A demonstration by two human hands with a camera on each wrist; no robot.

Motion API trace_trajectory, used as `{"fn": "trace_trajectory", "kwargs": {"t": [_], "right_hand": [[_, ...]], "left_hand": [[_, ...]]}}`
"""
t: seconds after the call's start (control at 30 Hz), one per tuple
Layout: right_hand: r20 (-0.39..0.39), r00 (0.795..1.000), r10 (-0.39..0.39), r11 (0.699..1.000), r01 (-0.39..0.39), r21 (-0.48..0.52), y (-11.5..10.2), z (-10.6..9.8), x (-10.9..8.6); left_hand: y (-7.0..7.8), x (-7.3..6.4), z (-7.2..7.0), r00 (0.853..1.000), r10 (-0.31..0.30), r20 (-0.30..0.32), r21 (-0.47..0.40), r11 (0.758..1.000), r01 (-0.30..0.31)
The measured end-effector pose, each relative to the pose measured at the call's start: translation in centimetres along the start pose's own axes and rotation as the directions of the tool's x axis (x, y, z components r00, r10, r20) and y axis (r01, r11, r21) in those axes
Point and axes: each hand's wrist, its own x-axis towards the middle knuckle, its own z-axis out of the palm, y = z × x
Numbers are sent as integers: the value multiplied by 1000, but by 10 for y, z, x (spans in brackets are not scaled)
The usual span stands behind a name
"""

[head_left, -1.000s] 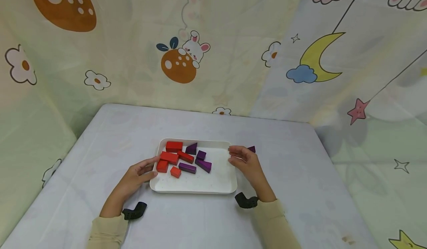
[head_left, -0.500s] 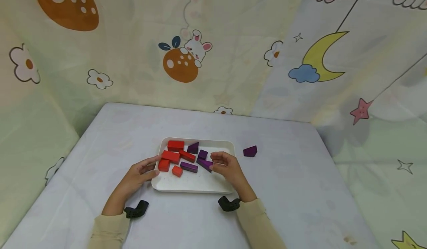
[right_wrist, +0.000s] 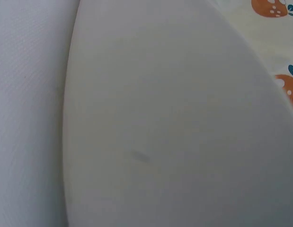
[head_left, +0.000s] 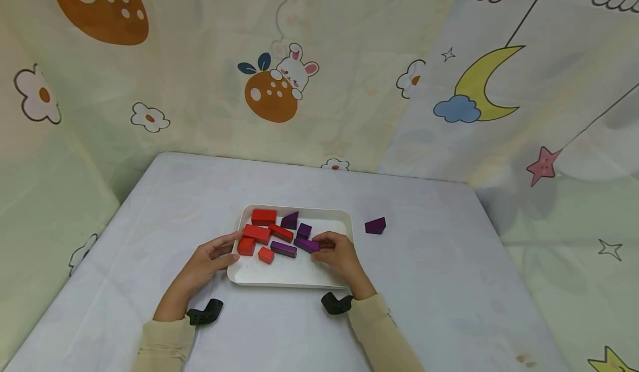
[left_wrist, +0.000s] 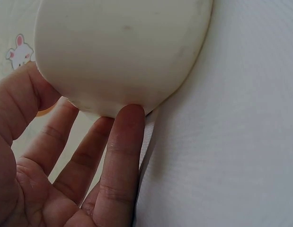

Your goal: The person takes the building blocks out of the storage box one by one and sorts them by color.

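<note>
Right hand on the purple wedge, left hand bracing the tray

Nearest: tan sleeves (head_left: 167, 341), a black wrist mount (head_left: 206, 312) on each arm. Left hand (head_left: 199, 264): fingers spread and relaxed, fingertips against the outer wall of the tray (head_left: 279, 276) at its left end, not wrapped round it. Right hand (head_left: 341, 256): grip nearly closed, thumb and fingers curled about the right end of the purple wedge (head_left: 305, 244), apparently a pinch. Exact finger contact too small to tell; right wrist view shows no fingers.

Wedge lies inside the tray, right of the long purple block (head_left: 283, 249); the small red block (head_left: 266, 255) sits a bit nearer the person. Just behind the wedge, the purple cube (head_left: 303, 231).

To do it well: best to pinch the wedge across its two long sides; an end-only hold could let it swivel. Lift or slide should start away from the cube, which is close enough to get nudged. Light, steady left-hand pressure looks right; a hard push could shift the tray.

Farther back: a big red block (head_left: 263, 217) by the tray's far wall. Off the tray to the right, a loose purple block (head_left: 375, 225) on the white surface (head_left: 429, 266). Behind all, printed cloth (head_left: 199, 83).
</note>
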Motion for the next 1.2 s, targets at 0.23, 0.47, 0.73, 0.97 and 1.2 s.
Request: {"fn": "trace_trajectory", "kwargs": {"t": [0.23, 0.47, 0.73, 0.97, 1.2], "right_hand": [[-16, 1000, -23, 998, 24, 56, -7, -8, -7], [6, 998, -55, 978, 52, 204, -14, -33, -14], [6, 993, -116, 961, 110, 253, -8, -75, -18], [-25, 990, -140, 965, 143, 222, 7, -114, -17], [-58, 988, -146, 974, 154, 168, 24, -152, -12]], "left_hand": [[2, -1, 0, 1000, -13, -3, -3, 1000, 13], [1, -1, 0, 1000, -17, 1, 0, 1000, 17], [2, -1, 0, 1000, -2, 4, 2, 1000, 2], [2, 0, 0, 1000, -1, 3, 11, 1000, 1], [1, -2, 0, 999, 38, 14, 5, 999, -38]]}}
